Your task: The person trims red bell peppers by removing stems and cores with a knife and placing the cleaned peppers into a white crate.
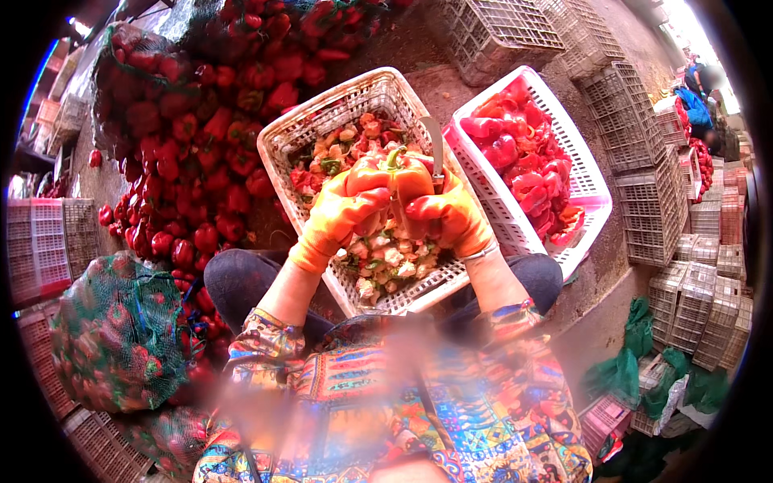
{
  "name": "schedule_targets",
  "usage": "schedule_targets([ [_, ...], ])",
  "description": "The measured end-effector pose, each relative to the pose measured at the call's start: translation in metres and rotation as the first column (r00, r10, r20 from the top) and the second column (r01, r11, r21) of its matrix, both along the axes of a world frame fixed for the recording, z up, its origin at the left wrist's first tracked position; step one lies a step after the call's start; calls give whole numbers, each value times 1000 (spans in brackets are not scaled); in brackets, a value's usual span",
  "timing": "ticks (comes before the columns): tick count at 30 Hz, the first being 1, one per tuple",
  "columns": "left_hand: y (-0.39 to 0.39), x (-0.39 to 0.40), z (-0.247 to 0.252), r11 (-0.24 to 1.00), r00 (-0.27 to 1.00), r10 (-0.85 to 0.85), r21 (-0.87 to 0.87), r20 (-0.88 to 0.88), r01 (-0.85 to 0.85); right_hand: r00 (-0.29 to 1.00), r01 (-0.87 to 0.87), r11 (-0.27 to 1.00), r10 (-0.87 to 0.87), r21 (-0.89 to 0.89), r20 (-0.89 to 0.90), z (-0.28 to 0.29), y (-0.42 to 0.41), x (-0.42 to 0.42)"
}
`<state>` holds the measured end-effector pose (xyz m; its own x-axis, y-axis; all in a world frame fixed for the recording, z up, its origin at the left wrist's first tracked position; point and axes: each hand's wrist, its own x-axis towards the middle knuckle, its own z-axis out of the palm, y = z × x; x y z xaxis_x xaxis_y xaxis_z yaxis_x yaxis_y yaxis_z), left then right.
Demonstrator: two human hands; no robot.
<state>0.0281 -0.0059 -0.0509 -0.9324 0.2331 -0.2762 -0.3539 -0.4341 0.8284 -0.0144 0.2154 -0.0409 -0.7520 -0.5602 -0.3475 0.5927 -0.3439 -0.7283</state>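
Between my two orange-gloved hands is a red-orange bell pepper (386, 179) with its green stem upward. My left hand (341, 220) grips its left side, and my right hand (456, 211) its right side. A curved knife (434, 142) rises blade up from my right hand; its handle is mostly hidden. Below the pepper stands a dirty white plastic crate (275, 158) holding pepper cores, stems and scraps (392, 256). Close by on the right, a white and pink crate (589, 187) contains red pepper pieces (534, 181).
A large heap of red bell peppers (205, 157) covers the floor on the left. Green mesh sacks of peppers (118, 332) lie at lower left. Stacked plastic crates (622, 115) line the right side. Farther off at the upper right is another person (694, 81).
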Motion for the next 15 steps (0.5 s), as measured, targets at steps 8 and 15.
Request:
schedule_targets([
  [8,9,3,-20,959,990,119,251,71,-133,998,-54,998,54,-13,39,-41,11,-9],
  [15,17,-5,-30,902,892,364,-136,-267,-409,921,388,836,-341,388,-187,1,3,-7],
])
